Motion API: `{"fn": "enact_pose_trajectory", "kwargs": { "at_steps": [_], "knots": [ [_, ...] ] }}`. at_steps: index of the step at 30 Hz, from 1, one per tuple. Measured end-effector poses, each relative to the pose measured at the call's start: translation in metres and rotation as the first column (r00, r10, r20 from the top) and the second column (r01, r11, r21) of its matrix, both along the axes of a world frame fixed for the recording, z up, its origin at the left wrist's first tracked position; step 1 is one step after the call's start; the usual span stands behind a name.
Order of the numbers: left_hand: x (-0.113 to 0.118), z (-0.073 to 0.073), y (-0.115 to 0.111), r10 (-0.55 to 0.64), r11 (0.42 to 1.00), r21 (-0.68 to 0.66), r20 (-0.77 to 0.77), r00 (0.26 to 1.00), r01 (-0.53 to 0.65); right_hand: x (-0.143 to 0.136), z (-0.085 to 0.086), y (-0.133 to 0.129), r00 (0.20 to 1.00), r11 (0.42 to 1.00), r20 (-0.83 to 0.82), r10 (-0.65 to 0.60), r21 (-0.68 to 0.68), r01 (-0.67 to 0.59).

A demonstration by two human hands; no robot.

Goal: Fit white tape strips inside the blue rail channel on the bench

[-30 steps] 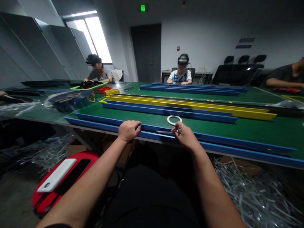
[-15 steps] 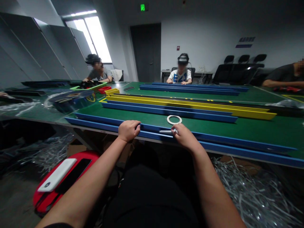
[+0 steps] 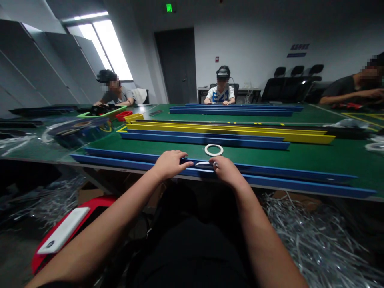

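A long blue channel-shaped profile (image 3: 288,180) lies along the front edge of the green table, its two raised sides facing up. Over its middle is my left hand (image 3: 170,164), thumb and fingers spread apart, with nothing visible between them. My right hand (image 3: 225,169) is closed in a pinch on a short white strip of tape (image 3: 203,163), whose curved free end points left toward my left thumb, inside the channel. Just beyond the channel, a roll of white tape (image 3: 207,152) lies flat on the table.
Farther back lie another blue profile (image 3: 195,138), a yellow profile (image 3: 318,138) and more blue profiles (image 3: 234,111). Small yellow and red bins (image 3: 124,116) stand at left beside a plastic-wrapped reel (image 3: 81,132). Several people sit around the table. Tangled strips (image 3: 300,236) fill the floor at right.
My left hand has opened from its closed posture and moved right along the channel, closer to my right hand. The white strip now curves. The whole view has shifted slightly.
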State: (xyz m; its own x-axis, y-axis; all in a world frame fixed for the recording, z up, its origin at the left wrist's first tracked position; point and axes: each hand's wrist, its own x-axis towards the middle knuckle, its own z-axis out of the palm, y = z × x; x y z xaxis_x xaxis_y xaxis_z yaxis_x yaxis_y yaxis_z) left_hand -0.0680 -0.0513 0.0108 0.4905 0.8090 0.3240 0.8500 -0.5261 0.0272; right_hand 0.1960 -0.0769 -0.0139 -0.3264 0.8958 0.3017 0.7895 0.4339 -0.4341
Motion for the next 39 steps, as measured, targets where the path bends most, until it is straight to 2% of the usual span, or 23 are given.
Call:
{"fn": "enact_pose_trajectory", "kwargs": {
  "at_steps": [3,6,10,16,20,25,28,31,39],
  "knots": [
    [0.040,-0.002,-0.012,-0.076,0.997,-0.025,0.016,0.997,0.077,-0.001,0.002,-0.001,1.000,1.000,-0.022,-0.020,-0.011,0.020],
    [0.065,-0.013,-0.018,-0.044,0.999,-0.023,0.015,0.999,0.045,-0.002,0.005,-0.004,0.996,0.998,-0.055,-0.066,0.000,0.066],
    [0.069,-0.026,-0.017,0.021,0.999,0.042,0.023,1.000,-0.022,-0.003,0.005,-0.006,0.990,0.993,-0.081,-0.113,0.023,0.115],
    [0.062,-0.028,-0.012,-0.008,0.998,0.055,0.024,1.000,0.007,0.002,0.003,-0.007,0.992,0.999,-0.117,-0.044,0.018,0.047],
    [0.042,-0.030,-0.007,0.010,0.998,0.065,0.022,1.000,-0.011,0.004,0.007,-0.008,0.983,0.999,-0.181,-0.028,0.017,0.031],
    [-0.018,-0.031,0.007,0.051,0.998,0.037,0.031,0.998,-0.052,-0.002,0.007,-0.011,0.985,1.000,-0.171,0.011,-0.002,-0.012],
    [-0.045,-0.030,0.013,0.076,0.997,0.008,0.018,0.997,-0.076,-0.006,0.004,-0.013,0.980,0.998,-0.192,0.058,0.023,-0.054],
    [-0.051,-0.030,0.013,0.091,0.996,0.005,0.016,0.996,-0.091,-0.005,0.002,-0.014,0.978,0.997,-0.199,0.055,0.057,-0.045],
    [-0.047,-0.034,0.009,0.093,0.993,0.064,0.027,0.995,-0.094,0.000,-0.002,-0.002,0.989,0.997,-0.145,0.022,0.079,-0.010]
  ]
}}
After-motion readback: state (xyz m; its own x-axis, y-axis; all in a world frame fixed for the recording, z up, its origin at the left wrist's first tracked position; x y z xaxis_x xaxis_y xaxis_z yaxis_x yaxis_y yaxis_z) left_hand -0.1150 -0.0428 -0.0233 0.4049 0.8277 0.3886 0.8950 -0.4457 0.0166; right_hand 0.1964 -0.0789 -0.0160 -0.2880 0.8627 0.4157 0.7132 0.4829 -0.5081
